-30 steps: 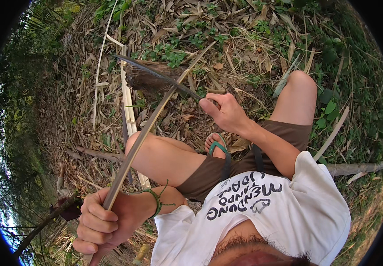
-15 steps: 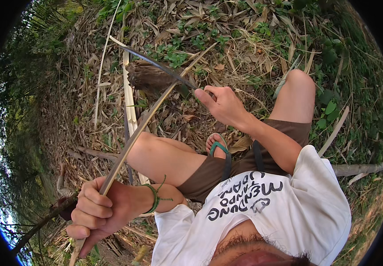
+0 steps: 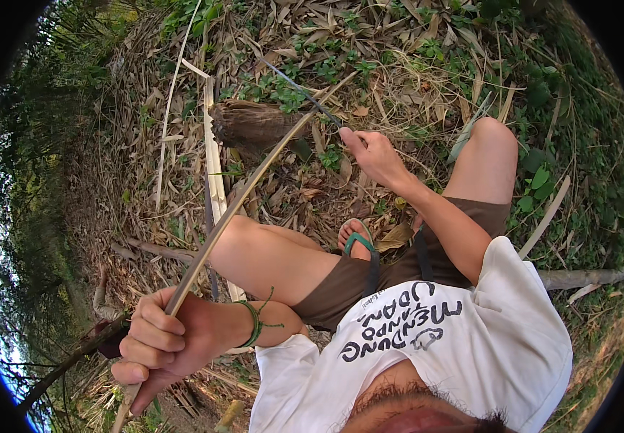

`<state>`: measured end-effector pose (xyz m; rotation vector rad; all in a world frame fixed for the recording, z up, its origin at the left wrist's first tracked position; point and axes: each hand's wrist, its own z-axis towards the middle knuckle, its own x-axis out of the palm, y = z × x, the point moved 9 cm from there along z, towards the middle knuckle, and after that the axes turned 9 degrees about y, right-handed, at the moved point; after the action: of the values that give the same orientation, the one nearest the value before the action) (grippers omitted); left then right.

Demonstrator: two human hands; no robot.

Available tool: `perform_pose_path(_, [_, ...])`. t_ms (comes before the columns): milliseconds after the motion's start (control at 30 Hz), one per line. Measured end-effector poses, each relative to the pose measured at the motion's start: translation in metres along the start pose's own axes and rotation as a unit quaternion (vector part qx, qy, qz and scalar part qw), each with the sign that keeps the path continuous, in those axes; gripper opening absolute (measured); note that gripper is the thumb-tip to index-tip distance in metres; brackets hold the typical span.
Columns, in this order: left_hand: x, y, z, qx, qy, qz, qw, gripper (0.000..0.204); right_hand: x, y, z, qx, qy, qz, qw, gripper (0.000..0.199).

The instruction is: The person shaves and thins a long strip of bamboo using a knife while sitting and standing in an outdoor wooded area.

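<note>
A long, bent strip, apparently bamboo (image 3: pixel 243 191), runs from the lower left up to the far middle. My left hand (image 3: pixel 171 343) is closed around its lower part, with the tail sticking out below the fist. My right hand (image 3: pixel 378 157) grips a long-bladed knife (image 3: pixel 297 86), its handle mostly hidden in the fingers. The dark, thin blade points up and left, crossing the strip close to its far end. Whether the edge touches the strip I cannot tell.
A short stump-like log (image 3: pixel 254 126) lies behind the strip. Pale split lengths (image 3: pixel 214 173) rest beside it on leaf litter. A thin pole (image 3: pixel 586 277) lies at the right. My bent knees (image 3: pixel 496 141) flank the work, with a sandalled foot (image 3: pixel 359 242) between them.
My right hand has moved a little right and the knife has slid along the strip toward its far end. My left hand stays almost in place, still holding the strip.
</note>
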<state>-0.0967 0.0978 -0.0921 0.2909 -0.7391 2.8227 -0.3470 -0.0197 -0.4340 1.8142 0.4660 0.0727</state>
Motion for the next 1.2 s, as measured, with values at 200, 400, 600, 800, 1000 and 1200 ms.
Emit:
perform_pose_path(200, [0.009,-0.001,-0.006,-0.01,-0.011,-0.027,1.0,0.053,0.024,0.033,-0.022,-0.097,0.031,0.026,0.994,0.069])
perform_pose_path(400, [-0.014,0.001,0.002,-0.001,-0.031,-0.001,1.0,0.055,0.032,0.081,-0.024,-0.114,0.047,-0.03,0.992,0.068])
perform_pose_path(600, [-0.01,-0.001,-0.002,0.005,-0.019,-0.001,1.0,0.056,0.012,0.039,-0.003,-0.045,-0.005,-0.015,0.999,0.067])
perform_pose_path(800, [0.003,-0.002,-0.006,0.0,0.007,-0.002,1.0,0.057,0.023,0.025,-0.011,-0.044,0.003,-0.011,0.999,0.073])
perform_pose_path(1000, [0.0,-0.002,-0.011,0.001,0.01,0.004,1.0,0.057,0.028,0.062,-0.021,-0.108,0.022,-0.039,0.993,0.069])
perform_pose_path(1200, [-0.011,0.0,-0.007,0.007,-0.017,0.024,1.0,0.057,0.009,0.029,0.007,-0.048,-0.023,-0.034,0.998,0.068])
